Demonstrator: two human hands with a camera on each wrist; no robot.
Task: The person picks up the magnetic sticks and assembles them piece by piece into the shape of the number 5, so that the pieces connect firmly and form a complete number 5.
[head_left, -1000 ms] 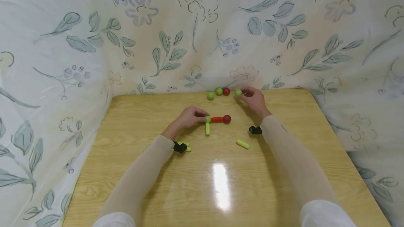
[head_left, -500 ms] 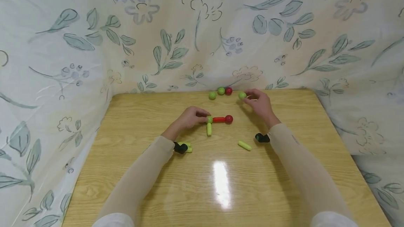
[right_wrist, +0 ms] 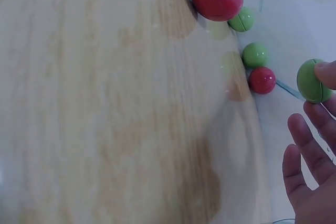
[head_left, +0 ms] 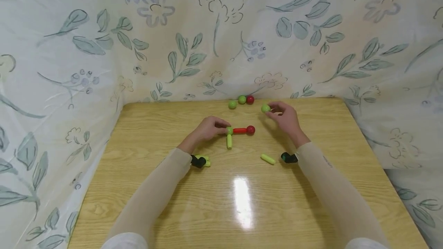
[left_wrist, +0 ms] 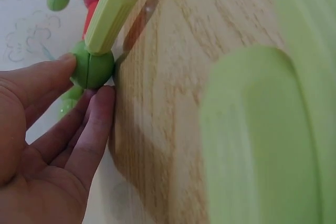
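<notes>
My left hand (head_left: 209, 129) pinches a green ball (left_wrist: 92, 65) between thumb and fingers. From that ball a red rod (head_left: 240, 130) runs right to a red ball (head_left: 250, 130). A yellow-green rod (left_wrist: 113, 14) also sticks out of it, towards me. Farther back and to the right, my right hand (head_left: 286, 117) holds a second green ball (right_wrist: 312, 82) by thumb and fingertips. In the right wrist view its other fingers are spread away from the ball. The two held balls are apart.
At the table's back edge lie two loose green balls (head_left: 232, 104) and a red ball (head_left: 250, 99). One yellow-green rod (head_left: 268, 159) rests right of centre. More such rods (head_left: 207, 163) lie partly hidden under the left wrist camera (head_left: 198, 161). Patterned cloth (head_left: 221, 41) hangs behind.
With its green ball, my right hand has drawn slightly back from the far edge towards me. My left hand stays on the joined piece. The head view has shifted a little.
</notes>
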